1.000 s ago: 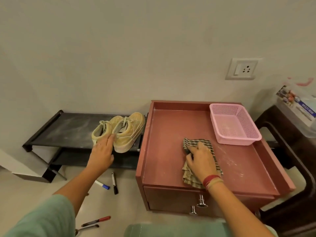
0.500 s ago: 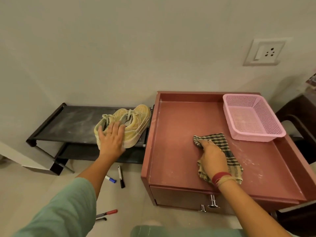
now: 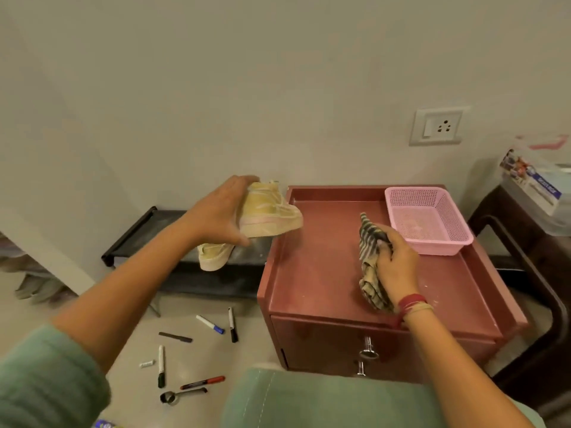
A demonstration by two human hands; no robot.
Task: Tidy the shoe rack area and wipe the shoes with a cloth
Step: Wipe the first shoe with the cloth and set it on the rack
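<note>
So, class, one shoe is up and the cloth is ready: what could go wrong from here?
The left hand grips the raised shoe by one end only, so it may twist or slip once the cloth presses on it. The other shoe sits near the front edge of the rack and might get knocked off. The markers on the floor could roll underfoot.

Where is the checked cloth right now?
Head view, right of centre: the cloth is bunched in the right hand over the red cabinet, beside the pink basket.
</note>
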